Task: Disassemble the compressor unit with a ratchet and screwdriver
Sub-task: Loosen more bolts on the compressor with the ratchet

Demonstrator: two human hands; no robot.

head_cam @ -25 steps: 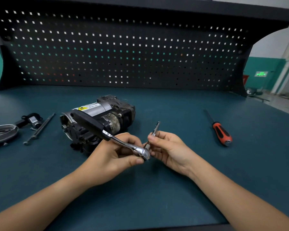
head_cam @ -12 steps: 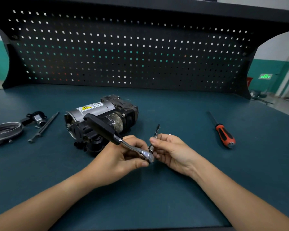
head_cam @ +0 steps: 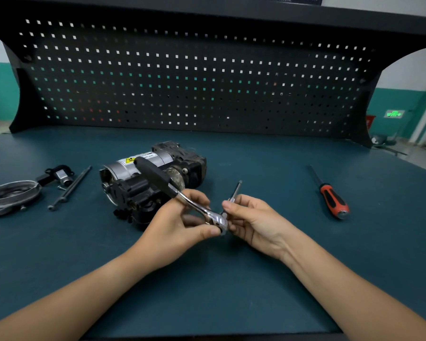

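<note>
Workbench [head_cam: 231,279]: you are working at its green top.
Compressor unit [head_cam: 123,168]: it is lying on its side just beyond your left hand [head_cam: 175,225].
Ratchet [head_cam: 158,177]: your left hand is gripping it near the head, with the handle pointing up-left over the unit.
Screwdriver [head_cam: 331,199]: it is lying well apart to your right.
Extension bar [head_cam: 235,193]: your right hand [head_cam: 253,222] is pinching it. Its long axis is running up-right from the ratchet head, probably to seat it there.
</note>
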